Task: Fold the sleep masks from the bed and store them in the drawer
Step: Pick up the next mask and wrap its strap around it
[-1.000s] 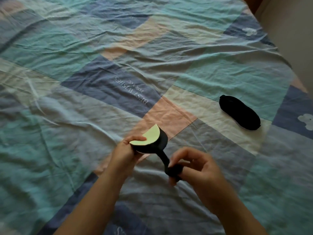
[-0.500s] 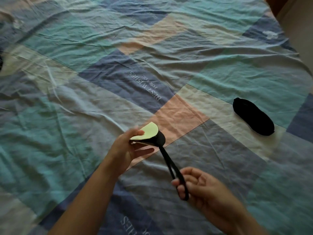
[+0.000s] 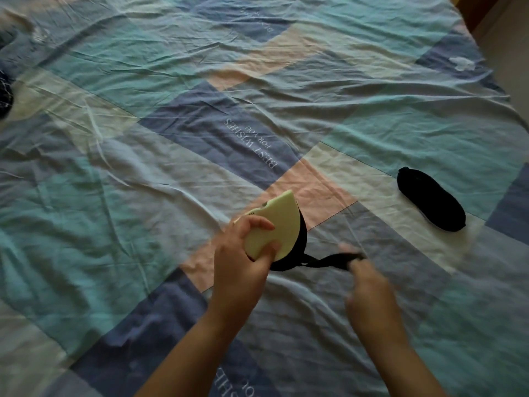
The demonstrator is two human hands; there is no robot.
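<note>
My left hand [image 3: 242, 262] grips a sleep mask folded in half [image 3: 279, 227], its pale yellow-green side facing up and its black side below, held just above the bed. The mask's black strap [image 3: 329, 259] runs out to the right, pulled taut by my right hand [image 3: 369, 290], which is blurred and pinches the strap's far end. A second sleep mask [image 3: 430, 199], all black and folded, lies on the patchwork bed sheet [image 3: 143, 196] at the right. No drawer is in view.
A dark patterned item [image 3: 5, 93] shows at the far left edge of the bed. The bed's right edge [image 3: 498, 81] drops to a pale floor at the top right. The sheet is wrinkled all over.
My left hand has tilted the folded mask so its yellow face shows more. My right hand has swung the strap from below the mask out to the right, level with it.
</note>
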